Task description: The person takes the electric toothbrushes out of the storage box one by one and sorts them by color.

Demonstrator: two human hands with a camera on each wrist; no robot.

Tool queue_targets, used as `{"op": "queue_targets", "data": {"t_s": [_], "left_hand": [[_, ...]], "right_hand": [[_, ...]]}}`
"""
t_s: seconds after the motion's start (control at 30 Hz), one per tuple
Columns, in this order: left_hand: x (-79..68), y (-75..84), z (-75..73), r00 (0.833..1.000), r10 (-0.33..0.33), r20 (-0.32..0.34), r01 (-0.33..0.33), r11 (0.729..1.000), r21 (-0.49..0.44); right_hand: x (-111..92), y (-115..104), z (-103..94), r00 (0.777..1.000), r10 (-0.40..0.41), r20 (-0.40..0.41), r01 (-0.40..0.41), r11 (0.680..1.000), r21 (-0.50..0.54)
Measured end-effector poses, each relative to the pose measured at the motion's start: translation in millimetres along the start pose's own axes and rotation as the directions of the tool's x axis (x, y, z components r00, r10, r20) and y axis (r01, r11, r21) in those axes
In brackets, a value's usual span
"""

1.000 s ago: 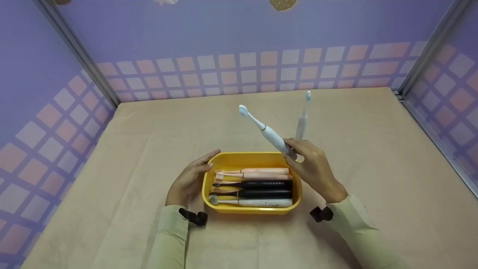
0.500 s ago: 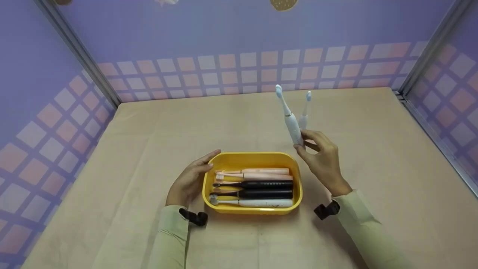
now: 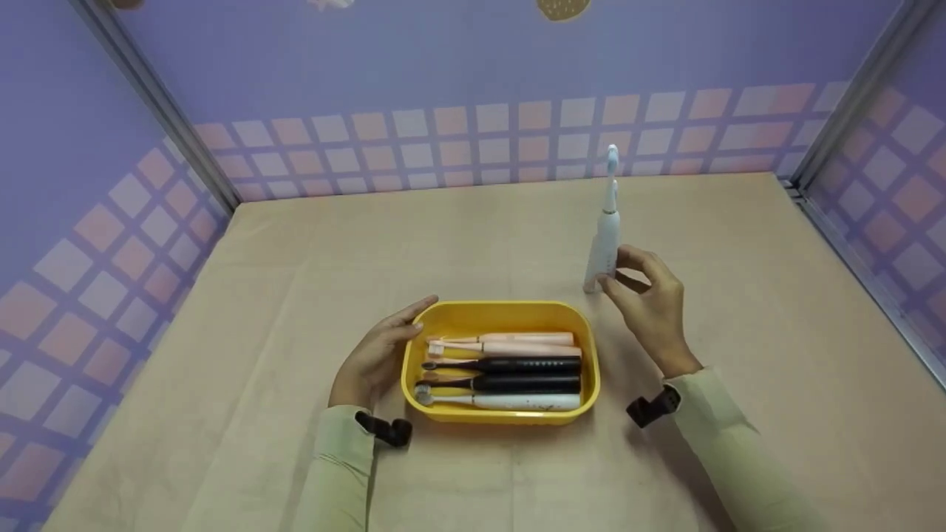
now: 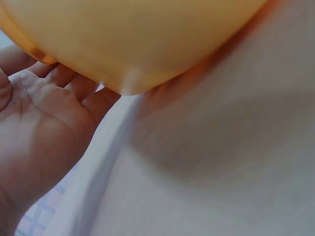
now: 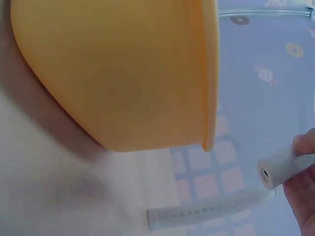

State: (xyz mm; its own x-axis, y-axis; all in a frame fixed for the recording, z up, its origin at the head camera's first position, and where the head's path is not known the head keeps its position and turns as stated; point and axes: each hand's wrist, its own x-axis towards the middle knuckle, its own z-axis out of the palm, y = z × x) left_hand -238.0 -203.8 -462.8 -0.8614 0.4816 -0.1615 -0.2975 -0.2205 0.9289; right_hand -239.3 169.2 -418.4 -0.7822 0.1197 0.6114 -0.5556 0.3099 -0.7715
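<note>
My right hand (image 3: 650, 307) pinches a white electric toothbrush (image 3: 608, 227) near its lower end, head up, beyond the bin's right corner. A second white electric toothbrush (image 5: 197, 214) stands upright on the table, largely hidden behind the held one in the head view. In the right wrist view the held handle's bottom end (image 5: 275, 172) is above the table. The left hand (image 3: 373, 358) holds the left end of a yellow bin (image 3: 502, 310), thumb at the rim and fingers along the outside. Inside lie pink electric toothbrushes (image 3: 528, 349), black ones (image 3: 525, 383) and a white one (image 3: 525, 401), side by side.
A pale cloth covers the table (image 3: 295, 281). A purple back wall (image 3: 443, 74) with a printed pink and white check closes the far side. Side panels with metal posts (image 3: 151, 96) flank the table.
My right hand has carried the white toothbrush rightward and away from me, from over the bin to the standing one, turning it from slanted to upright. The left hand and bin stay put.
</note>
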Motion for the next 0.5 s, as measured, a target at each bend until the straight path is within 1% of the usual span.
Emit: {"op": "queue_targets", "data": {"t_s": [0.3, 0.5], "left_hand": [[0.4, -0.5, -1.2, 1.000, 0.011, 0.022, -0.011, 1.000, -0.003], [0.5, -1.0, -1.2, 1.000, 0.005, 0.009, -0.005, 1.000, 0.007]], "right_hand": [[6, 13, -4.0, 0.996, 0.083, -0.037, -0.084, 0.996, -0.010], [10, 21, -4.6, 0.989, 0.140, -0.044, -0.140, 0.990, -0.003]]}}
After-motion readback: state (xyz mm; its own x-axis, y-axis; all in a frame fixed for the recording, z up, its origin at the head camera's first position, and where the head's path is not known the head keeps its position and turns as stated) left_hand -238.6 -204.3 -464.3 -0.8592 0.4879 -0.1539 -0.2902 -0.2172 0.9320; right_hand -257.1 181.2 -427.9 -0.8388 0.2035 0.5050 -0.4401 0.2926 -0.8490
